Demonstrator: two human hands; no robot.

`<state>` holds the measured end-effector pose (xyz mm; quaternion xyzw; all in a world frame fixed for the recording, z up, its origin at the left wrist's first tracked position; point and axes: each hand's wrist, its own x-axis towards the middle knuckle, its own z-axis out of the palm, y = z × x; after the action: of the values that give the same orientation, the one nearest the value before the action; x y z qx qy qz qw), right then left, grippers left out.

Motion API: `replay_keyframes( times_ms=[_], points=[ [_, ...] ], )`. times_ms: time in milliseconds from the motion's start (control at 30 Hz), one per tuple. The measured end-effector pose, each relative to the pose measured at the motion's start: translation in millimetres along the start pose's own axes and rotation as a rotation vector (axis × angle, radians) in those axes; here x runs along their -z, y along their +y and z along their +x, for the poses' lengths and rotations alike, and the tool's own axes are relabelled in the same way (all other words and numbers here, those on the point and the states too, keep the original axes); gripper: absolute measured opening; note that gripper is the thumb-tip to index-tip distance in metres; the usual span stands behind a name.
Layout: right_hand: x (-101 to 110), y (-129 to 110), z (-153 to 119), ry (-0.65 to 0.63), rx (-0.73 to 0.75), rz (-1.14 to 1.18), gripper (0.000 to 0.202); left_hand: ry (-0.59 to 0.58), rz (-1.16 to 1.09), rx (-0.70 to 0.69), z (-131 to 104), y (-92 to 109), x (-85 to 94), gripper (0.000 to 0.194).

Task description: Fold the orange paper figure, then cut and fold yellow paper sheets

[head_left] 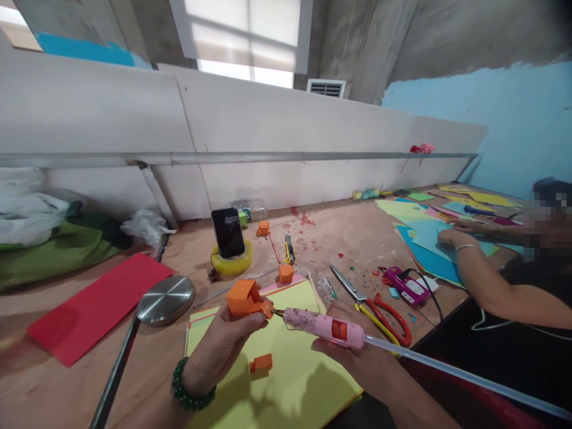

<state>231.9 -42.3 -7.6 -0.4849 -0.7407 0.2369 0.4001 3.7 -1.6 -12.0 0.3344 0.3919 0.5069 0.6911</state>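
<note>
Between the fingers of my left hand (227, 336) is an orange paper box (242, 297) with a small flap or tab at its right side. My right hand (353, 339) is wrapped round a pink hot glue gun (313, 325), with a long clear glue stick (447, 366) running out of its back. The gun's metal tip is at the orange tab, touching or very close. Below my hands, a smaller orange paper piece (261, 363) lies on the yellow paper sheets (286, 387). Another orange paper cube (286, 273) sits just beyond the sheets.
Scissors (379, 316) lie right of the sheets, near a magenta power strip (407, 286). A phone (227, 232) leans on a yellow tape roll (232, 261). A yellow cutter (289, 249), red paper (98, 307) and a round metal disc (166, 300) lie around. At right, another person's hand (453, 237) touches coloured papers.
</note>
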Motion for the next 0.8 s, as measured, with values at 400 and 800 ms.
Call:
replay_keyframes(
  times_ms=[400,800],
  points=[
    [-2.1,4.7,-7.2,0.0,-0.277,0.373,0.035,0.053,-0.027,0.035,0.3,2.0,-2.6,0.05],
    [43.8,50.0,22.7,0.52,-0.215,0.156,0.033,-0.084,0.314,-0.058,-1.2,-0.4,0.1,0.032]
  ],
)
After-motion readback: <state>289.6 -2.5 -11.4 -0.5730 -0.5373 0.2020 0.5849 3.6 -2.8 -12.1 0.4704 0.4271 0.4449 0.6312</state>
